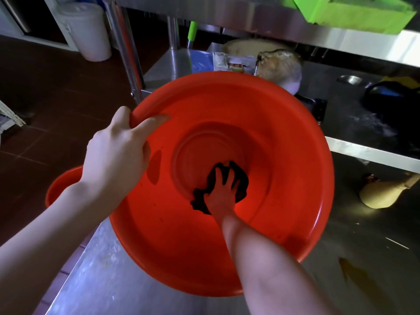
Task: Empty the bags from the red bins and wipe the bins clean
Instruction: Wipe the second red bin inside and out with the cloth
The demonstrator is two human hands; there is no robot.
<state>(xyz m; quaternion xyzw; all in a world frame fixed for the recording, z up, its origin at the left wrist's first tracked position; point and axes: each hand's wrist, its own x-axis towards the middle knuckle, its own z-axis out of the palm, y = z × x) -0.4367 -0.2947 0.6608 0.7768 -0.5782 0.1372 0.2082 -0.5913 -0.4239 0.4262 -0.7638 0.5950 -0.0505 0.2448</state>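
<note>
The red bin [284,155] is tipped open toward the person over the steel bench [102,280]. Inside it, the right hand [221,194] lies with fingers spread flat, pressing a dark cloth [241,178] against the bin's base. The left hand [116,151] grips the rim, fingers curled over the edge. Below the left wrist shows a second red bin [61,185]. Well beyond the left hand stands a white bucket [88,30].
</note>
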